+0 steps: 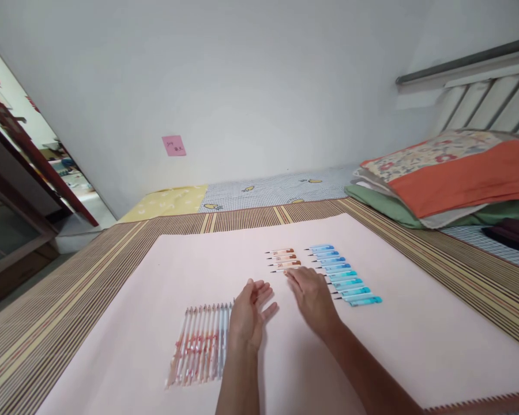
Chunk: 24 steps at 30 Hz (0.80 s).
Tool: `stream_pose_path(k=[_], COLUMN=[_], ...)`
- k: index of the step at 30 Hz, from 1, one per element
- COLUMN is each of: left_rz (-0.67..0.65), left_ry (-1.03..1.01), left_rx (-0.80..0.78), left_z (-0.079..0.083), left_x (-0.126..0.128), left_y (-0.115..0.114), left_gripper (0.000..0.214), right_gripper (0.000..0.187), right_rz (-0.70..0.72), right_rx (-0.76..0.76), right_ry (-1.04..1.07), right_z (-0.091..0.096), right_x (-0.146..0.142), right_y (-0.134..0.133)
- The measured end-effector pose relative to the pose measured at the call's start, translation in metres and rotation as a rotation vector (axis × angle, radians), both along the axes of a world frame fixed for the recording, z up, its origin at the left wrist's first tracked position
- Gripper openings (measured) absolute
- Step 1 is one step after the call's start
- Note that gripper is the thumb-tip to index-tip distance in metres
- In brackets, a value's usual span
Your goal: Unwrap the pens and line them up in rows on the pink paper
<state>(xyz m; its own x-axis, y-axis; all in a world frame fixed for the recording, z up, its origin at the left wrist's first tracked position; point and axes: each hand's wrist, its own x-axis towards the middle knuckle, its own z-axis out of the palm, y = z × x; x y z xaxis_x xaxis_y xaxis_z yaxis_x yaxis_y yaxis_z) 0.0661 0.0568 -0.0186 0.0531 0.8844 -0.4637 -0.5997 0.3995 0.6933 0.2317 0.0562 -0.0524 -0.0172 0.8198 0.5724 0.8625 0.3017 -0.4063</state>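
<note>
On a pale pink sheet (155,305) lie three groups of pens. A row of clear pink and blue pens (199,346) lies side by side at the lower left. My left hand (248,314) hovers beside their right end, palm turned inward, fingers apart and empty. My right hand (311,297) lies flat, fingers stretched toward a short column of orange-brown pens (284,259), its fingertips touching the nearest one. A longer column of blue pens (343,276) runs just to the right of that hand.
The pink sheet covers a striped brown mat (69,276) on a bed. Folded blankets and a patterned pillow (450,178) are stacked at the right. A pink sticky note (173,145) is on the white wall. A dark wooden door frame (21,155) stands at the left.
</note>
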Motion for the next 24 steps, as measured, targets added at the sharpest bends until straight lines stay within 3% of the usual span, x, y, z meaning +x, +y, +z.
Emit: stream_pose_path(k=[5, 13, 24], left_rz=[0.091, 0.104, 0.113], left_ry=[-0.016, -0.045, -0.053], left_rx=[-0.038, -0.04, -0.05], left_z=[-0.002, 0.002, 0.003], left_x=[-0.002, -0.002, -0.002], left_y=[0.003, 0.001, 0.002], left_gripper=[0.023, 0.023, 0.023], right_gripper=[0.025, 0.027, 0.026], right_rz=[-0.2, -0.16, -0.224], right_rx=[-0.12, -0.211, -0.216], right_ry=[-0.251, -0.4, -0.347], right_z=[-0.014, -0.022, -0.036], right_x=[0.026, 0.019, 0.035], right_y=[0.027, 0.047, 0.047])
